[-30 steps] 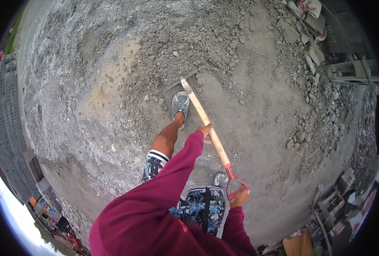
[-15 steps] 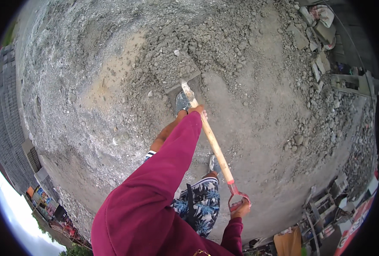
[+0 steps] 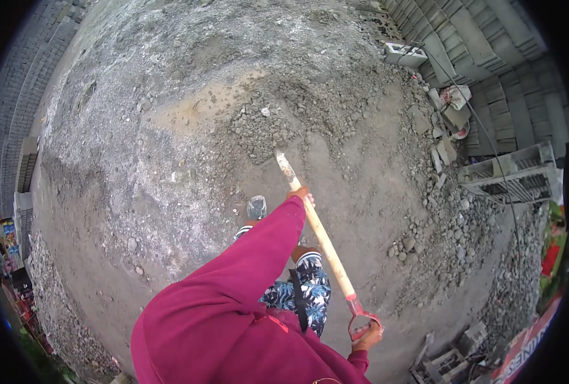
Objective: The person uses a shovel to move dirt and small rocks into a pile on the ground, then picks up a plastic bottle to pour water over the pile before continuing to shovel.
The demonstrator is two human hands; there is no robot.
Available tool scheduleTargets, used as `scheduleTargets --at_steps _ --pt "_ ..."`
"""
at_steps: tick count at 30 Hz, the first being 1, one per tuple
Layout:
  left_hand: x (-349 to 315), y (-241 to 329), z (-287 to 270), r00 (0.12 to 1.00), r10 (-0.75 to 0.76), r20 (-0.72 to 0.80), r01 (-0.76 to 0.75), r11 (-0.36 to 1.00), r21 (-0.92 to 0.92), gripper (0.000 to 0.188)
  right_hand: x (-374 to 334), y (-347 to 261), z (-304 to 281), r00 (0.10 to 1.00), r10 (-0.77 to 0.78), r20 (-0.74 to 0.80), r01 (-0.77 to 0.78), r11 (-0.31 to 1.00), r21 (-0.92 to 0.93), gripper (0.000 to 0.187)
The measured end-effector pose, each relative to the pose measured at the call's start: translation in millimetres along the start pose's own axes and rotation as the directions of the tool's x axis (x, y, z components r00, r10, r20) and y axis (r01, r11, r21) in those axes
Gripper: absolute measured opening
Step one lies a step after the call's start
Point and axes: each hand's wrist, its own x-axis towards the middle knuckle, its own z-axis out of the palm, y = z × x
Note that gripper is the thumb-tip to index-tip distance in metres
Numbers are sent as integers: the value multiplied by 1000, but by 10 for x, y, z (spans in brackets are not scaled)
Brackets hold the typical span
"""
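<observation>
A shovel with a pale wooden shaft and a red D-shaped handle slants across the ground in front of me. My left hand is wrapped round the lower shaft, near its whitish, dirt-marked socket. At the top end, my right hand grips the red handle. Grey gravel lies where the blade is, so most of the blade is hidden. One shoe shows to the left of the shaft, behind the blade end.
Grey gravelly ground spreads around me, with a tan sandy patch ahead. Loose stones and broken slabs lie to the right. Beyond them are a hollow concrete block, a slatted crate-like piece and stacked grey blocks.
My view has shifted, showing more of the right-hand block stacks. The shoe beside the blade has moved back from it. The blade's edges show less; both hands keep their grips.
</observation>
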Motion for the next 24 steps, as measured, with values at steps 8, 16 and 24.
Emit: scheduleTargets --at_steps 8,16,24 --pt "-897 -1417 -1113 983 -29 180 127 820 -558 20 -391 -1002 -1094 889 -377 261 445 846 -295 15" --pt "-1498 -2711 -4591 989 -1 -151 -139 377 -916 23 -1601 -4 -764 549 -249 798 808 400 -431 25" --pt "-4287 -4461 -9638 423 -284 -860 -889 52 -455 22 -4966 3352 -971 -301 655 693 825 543 -154 34"
